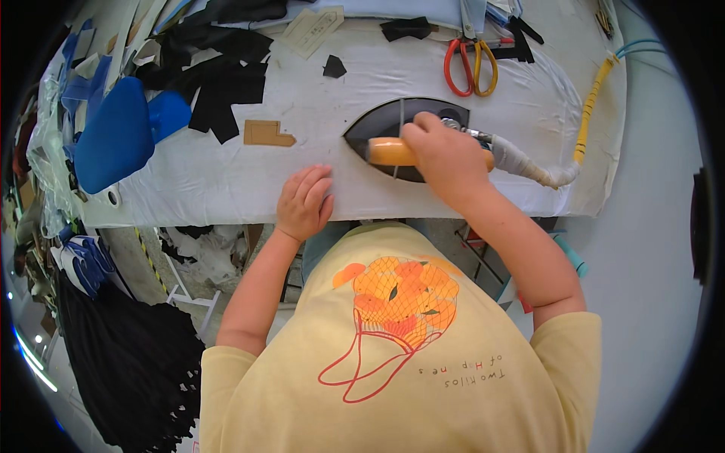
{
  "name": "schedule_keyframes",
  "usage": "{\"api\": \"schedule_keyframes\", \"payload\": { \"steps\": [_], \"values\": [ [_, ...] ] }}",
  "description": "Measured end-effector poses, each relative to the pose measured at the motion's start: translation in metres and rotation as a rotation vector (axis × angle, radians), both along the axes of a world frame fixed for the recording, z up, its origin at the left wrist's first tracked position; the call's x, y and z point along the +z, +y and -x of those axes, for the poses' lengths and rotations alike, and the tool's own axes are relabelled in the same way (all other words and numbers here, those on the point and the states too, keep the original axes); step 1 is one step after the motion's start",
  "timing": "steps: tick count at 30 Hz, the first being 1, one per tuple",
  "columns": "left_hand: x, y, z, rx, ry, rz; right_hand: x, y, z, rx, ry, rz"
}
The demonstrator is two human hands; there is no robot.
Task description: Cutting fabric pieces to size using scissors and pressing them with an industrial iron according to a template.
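A: Our right hand (445, 155) is clenched round the orange handle of the dark, boat-shaped pressing iron (404, 140), which sits sole-down on the white padded cloth of the bench (226, 181), toward its middle and nearer the front edge.

B: And our left hand (304, 202) lies released, flat on the cloth at the front edge, just beside the iron's nose, gripping nothing.

A: That closeness worries us: we judge a slide leftward could burn those fingers. The wrapped hose (529, 166) trailing to the right edge might also snag.

B: Labels? A pale card tag (311, 32) lies at the back edge, and a tan cardboard cut-out (268, 134) sits left of the iron. Orange-and-yellow-handled scissors (470, 66) rest behind it.
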State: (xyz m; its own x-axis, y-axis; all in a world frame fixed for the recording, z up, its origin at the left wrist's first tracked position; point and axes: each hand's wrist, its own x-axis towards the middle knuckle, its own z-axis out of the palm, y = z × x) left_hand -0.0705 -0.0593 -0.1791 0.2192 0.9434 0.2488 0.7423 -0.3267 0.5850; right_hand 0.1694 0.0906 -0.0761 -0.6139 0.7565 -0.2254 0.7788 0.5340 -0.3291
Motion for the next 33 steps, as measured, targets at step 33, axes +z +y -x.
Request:
{"api": "schedule_keyframes", "payload": {
  "steps": [33],
  "values": [
    [0.021, 0.127, -0.067, 0.192, 0.105, 0.263, -0.002, -0.008, -0.184, -0.281, 0.153, -0.551]
  ]
}}
